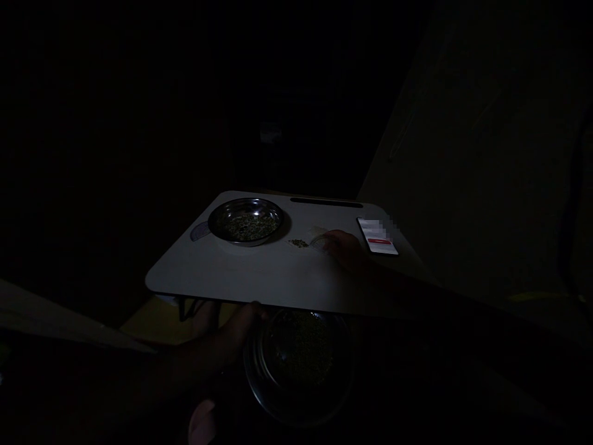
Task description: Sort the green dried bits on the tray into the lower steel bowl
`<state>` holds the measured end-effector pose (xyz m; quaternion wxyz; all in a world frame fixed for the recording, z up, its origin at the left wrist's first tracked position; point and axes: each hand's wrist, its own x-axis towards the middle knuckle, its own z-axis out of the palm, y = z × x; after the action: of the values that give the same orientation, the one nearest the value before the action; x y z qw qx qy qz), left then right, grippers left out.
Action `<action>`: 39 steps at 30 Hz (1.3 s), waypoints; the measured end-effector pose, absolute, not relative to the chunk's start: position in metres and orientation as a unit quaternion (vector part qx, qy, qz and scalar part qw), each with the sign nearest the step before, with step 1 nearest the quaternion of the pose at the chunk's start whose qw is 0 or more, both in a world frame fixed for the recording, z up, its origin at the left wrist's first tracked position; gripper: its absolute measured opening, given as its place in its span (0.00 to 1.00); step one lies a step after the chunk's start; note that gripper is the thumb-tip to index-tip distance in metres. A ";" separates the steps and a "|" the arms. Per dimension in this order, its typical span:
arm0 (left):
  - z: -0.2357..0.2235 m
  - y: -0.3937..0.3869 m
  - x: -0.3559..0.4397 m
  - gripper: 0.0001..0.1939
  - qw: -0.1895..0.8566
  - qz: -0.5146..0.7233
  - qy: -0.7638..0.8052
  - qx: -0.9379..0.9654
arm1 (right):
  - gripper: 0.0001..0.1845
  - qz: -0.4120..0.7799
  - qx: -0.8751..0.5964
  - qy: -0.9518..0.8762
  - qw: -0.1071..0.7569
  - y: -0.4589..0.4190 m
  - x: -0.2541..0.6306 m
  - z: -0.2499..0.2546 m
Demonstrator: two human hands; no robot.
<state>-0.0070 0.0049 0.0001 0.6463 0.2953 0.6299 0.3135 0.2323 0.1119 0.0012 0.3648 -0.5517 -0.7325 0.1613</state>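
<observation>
From where I stand this looks like a dim room in a home: a small white desk [250, 272] bears a steel food bowl [254, 207] at left and a lit phone [383, 232] at right.

A lit phone [380, 241], face up, near a long, narrow dark slot [327, 202].
</observation>
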 end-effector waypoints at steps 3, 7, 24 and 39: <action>0.004 0.004 -0.006 0.05 0.650 0.294 0.635 0.295 | 0.15 0.170 -0.554 -0.727 0.368 0.113 0.230 0.001; 0.008 0.004 -0.005 0.05 0.650 0.300 0.629 0.303 | 0.15 0.172 -0.548 -0.728 0.374 0.114 0.228 0.001; 0.016 0.002 -0.004 0.05 0.641 0.318 0.639 0.282 | 0.12 0.157 -0.538 -0.744 0.363 0.106 0.229 0.004; 0.011 0.003 -0.005 0.04 0.661 0.309 0.629 0.268 | 0.13 0.167 -0.525 -0.744 0.379 0.113 0.228 -0.003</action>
<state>-0.0050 0.0028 0.0109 0.6607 0.2684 0.6293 0.3089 0.2284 0.1132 -0.0027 0.3789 -0.5250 -0.7436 0.1670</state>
